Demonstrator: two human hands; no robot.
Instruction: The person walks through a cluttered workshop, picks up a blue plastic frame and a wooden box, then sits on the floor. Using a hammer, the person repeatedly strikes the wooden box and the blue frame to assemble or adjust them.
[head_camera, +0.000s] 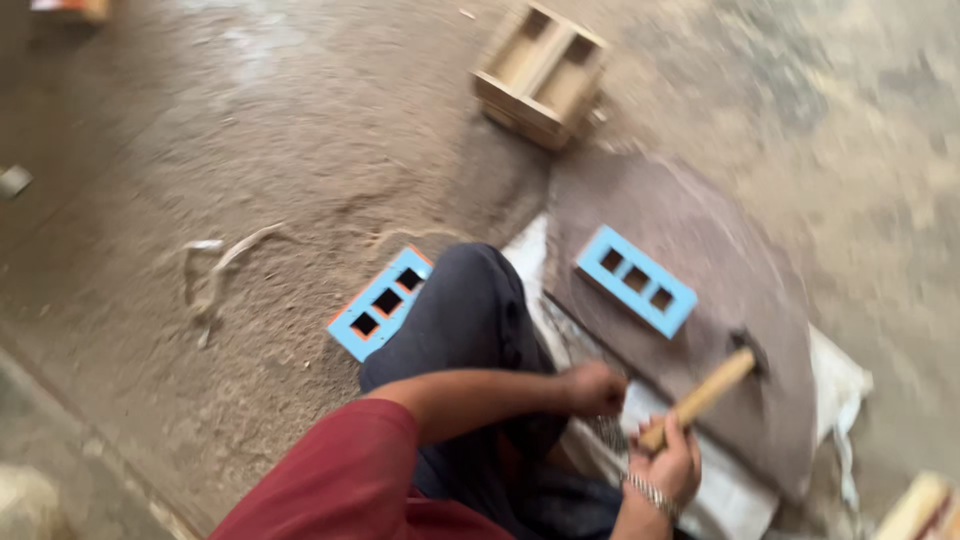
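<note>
Dusty floor (250, 130), round metal slab (700, 250) as ref. My right hand (668, 462), grip closed on hammer handle (700, 398) at slab's near edge; left hand (592, 388) fisted beside it, contents unclear. Blue frame (636, 280) lies on slab.

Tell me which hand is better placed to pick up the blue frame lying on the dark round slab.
Probably the left hand. It looks free, closed loosely over the white sheet, nearer the blue frame on the slab. The right hand is already gripping the hammer's wooden handle.
</note>
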